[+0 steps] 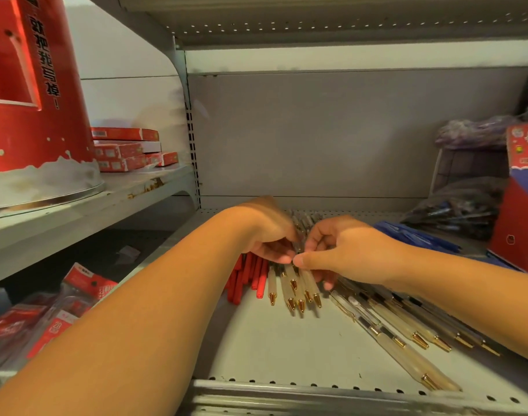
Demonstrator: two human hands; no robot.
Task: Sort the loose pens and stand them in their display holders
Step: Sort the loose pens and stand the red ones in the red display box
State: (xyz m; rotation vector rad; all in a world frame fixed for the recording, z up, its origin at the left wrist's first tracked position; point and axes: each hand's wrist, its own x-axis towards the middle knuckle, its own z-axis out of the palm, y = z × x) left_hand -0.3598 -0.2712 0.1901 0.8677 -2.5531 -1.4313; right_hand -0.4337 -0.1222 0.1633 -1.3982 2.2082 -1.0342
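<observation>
Pens [297,285], clear with gold tips, lie bunched on the shelf [271,343] at frame centre; left grip [267,234] and right grip [344,249] both pinch the bunch, red pens [247,276] just left

Forearms converge; left hand [268,232] and right hand [338,247] curl fingers, thumb tips meeting

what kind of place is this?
Probably a stationery shop: perforated metal shelf, stacked red boxes of stock, packaged goods lower left, and loose pens being sorted on the shelf.
</observation>
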